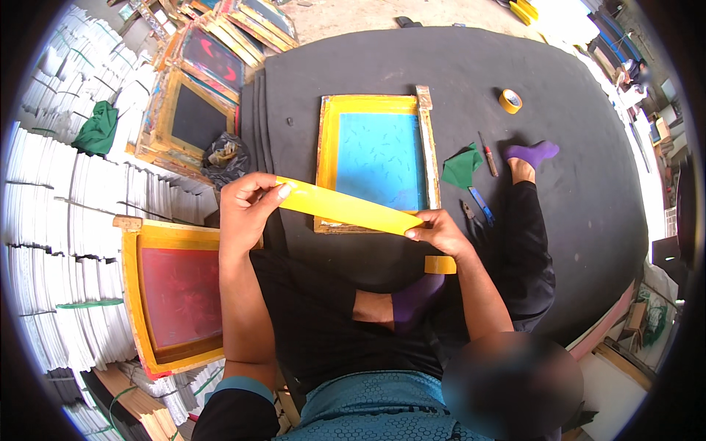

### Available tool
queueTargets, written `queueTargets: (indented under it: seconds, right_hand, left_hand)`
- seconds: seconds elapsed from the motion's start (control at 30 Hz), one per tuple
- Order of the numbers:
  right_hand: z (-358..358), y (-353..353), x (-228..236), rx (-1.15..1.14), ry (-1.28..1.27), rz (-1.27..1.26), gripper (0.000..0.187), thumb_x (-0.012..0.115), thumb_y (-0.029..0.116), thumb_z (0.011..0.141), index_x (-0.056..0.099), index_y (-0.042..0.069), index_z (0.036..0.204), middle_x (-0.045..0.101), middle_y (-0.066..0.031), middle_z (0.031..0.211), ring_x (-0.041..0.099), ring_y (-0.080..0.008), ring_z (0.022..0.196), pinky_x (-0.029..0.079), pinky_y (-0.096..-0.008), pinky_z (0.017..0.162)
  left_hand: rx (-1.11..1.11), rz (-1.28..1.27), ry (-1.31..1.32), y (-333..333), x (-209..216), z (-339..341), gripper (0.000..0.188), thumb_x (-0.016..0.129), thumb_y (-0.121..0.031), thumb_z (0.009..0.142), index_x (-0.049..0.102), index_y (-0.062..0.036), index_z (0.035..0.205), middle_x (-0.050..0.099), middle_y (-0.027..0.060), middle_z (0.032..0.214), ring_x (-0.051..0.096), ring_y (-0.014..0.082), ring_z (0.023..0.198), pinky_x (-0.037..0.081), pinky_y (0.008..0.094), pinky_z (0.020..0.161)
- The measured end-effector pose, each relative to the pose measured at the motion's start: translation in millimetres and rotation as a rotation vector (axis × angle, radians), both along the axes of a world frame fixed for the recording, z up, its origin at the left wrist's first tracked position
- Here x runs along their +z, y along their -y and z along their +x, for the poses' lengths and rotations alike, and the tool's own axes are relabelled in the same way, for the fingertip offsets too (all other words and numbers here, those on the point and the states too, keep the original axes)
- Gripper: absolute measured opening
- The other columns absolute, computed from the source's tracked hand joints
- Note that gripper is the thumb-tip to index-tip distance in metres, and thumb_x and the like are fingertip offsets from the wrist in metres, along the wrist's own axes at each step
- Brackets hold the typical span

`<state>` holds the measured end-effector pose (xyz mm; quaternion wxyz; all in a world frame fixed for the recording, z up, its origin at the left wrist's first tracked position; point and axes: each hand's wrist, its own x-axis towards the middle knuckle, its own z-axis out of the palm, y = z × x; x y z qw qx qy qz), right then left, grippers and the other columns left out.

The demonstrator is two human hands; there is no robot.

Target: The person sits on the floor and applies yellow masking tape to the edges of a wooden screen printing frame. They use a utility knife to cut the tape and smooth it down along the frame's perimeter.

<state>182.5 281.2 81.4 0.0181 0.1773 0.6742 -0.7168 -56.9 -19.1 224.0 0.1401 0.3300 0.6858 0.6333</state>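
A strip of yellow tape [346, 208] is stretched between my two hands, above the near part of a screen-printing frame [327, 162]. My left hand [248, 208] pinches its left end between thumb and fingers. The right end is pinched in my right hand [443, 234], slightly nearer to me. The frame lies flat, with blue mesh [379, 154] inside yellow-taped edges; the strip covers part of its near left side. Just below my right hand, a yellow tape roll [440, 264] shows edge-on. Whether the strip is still joined to it I cannot tell.
On the black mat [588, 213] to the right lie a green cloth [462, 167], a red-handled tool [490, 159], a blue cutter [482, 206], pliers [471, 215] and another tape roll [510, 101]. A red-mesh frame [180, 294] leans at left beside stacked white sheets [81, 228].
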Motion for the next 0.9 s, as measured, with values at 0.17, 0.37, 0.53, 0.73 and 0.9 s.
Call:
queueTargets:
  seconds: [0.17,0.37,0.53,0.73,0.9]
  right_hand:
    - [21.4,-28.7,-10.7,-0.217,-0.024,-0.129,0.017,0.085,0.013,0.089,0.08,0.001,0.099,0.075,-0.005,0.088,0.064,-0.0122,0.076,0.052,-0.0294,0.072]
    - [31.9,-35.1,-19.3,-0.46,-0.008,-0.147,0.012,0.082,0.014,0.094,0.078,0.003,0.094,0.073,-0.0041,0.081,0.061,-0.0111,0.067,0.052,-0.0276,0.066]
    - [30.7,-36.4,-39.9,-0.549,0.069,-0.048,0.016,0.08,0.012,0.094,0.075,-0.003,0.092,0.068,-0.0049,0.071,0.058,-0.0103,0.06,0.047,-0.0271,0.058]
    - [27.7,-31.4,-55.9,-0.604,0.258,0.142,0.023,0.081,0.012,0.091,0.073,-0.009,0.094,0.065,-0.0045,0.069,0.055,-0.0094,0.055,0.043,-0.0276,0.052]
    - [27.0,-29.7,-65.9,-0.616,0.349,0.135,0.022,0.08,0.013,0.093,0.073,-0.007,0.098,0.067,-0.0039,0.073,0.057,-0.0088,0.056,0.046,-0.0264,0.052]
  left_hand:
    - [0.112,-0.063,0.055,-3.1,-45.6,-5.0,0.01,0.079,0.0,0.094,0.076,0.0052,0.101,0.075,0.0047,0.09,0.066,0.0068,0.081,0.053,0.0229,0.074]
    - [0.205,-0.227,0.088,-11.3,-105.7,0.1,0.012,0.081,-0.004,0.093,0.078,0.0066,0.097,0.072,0.0013,0.081,0.061,0.0045,0.073,0.049,0.0225,0.066]
    - [0.218,-0.362,0.189,-14.2,-160.1,6.2,0.018,0.082,-0.01,0.093,0.078,0.0067,0.098,0.071,0.001,0.076,0.059,0.005,0.068,0.047,0.0243,0.061]
    - [0.249,-0.474,0.235,-17.3,-201.8,10.9,0.022,0.084,-0.013,0.088,0.079,0.0072,0.095,0.071,0.0048,0.07,0.062,0.0083,0.062,0.049,0.0265,0.058]
    - [0.228,-0.546,0.254,-15.0,-216.7,7.1,0.024,0.085,-0.013,0.088,0.079,0.0082,0.096,0.073,0.0072,0.072,0.063,0.0097,0.061,0.05,0.0273,0.058]
